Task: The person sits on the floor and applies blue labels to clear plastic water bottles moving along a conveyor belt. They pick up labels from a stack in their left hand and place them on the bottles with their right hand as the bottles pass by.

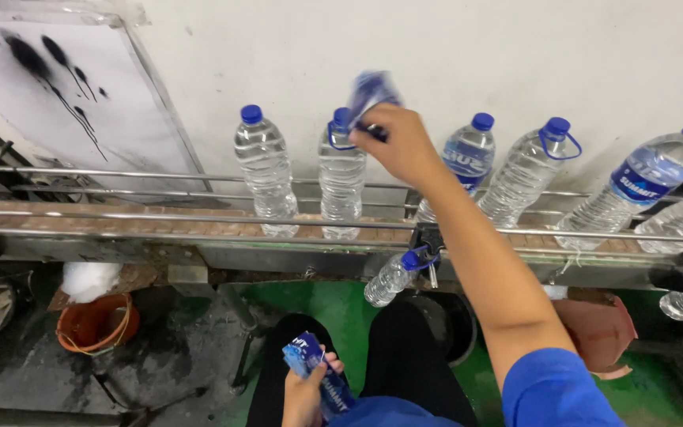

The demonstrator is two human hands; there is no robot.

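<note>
— What's in the right hand (401, 142)?

— A blue label sleeve (371, 91), pinched in the fingers and blurred, held just above the cap of the second bottle (341, 178) on the conveyor (120, 221). That bottle is clear plastic, upright, with a blue cap and a blue carry loop at the neck, and no label on its body.

— And the left hand (306, 387)?

— Low, near the lap, closed around a stack of blue labels (319, 378) (part of the stack is cut off by the frame's lower edge).

— What's around the bottle?

— An unlabelled bottle (263, 170) just to its left. To the right, a labelled bottle (465, 162) partly hidden behind the forearm, then a leaning bottle (529, 170) with a loop, and another labelled one (643, 186) tilted near the edge. Metal guide rails (160, 213) run in front of them all.

— Anything below?

— A small bottle (393, 277) hanging at the conveyor's front edge, an orange bucket (96, 323) on the floor at left, and a green floor (341, 304).

— Hard to make out?

— The sleeve's print, too blurred.
</note>
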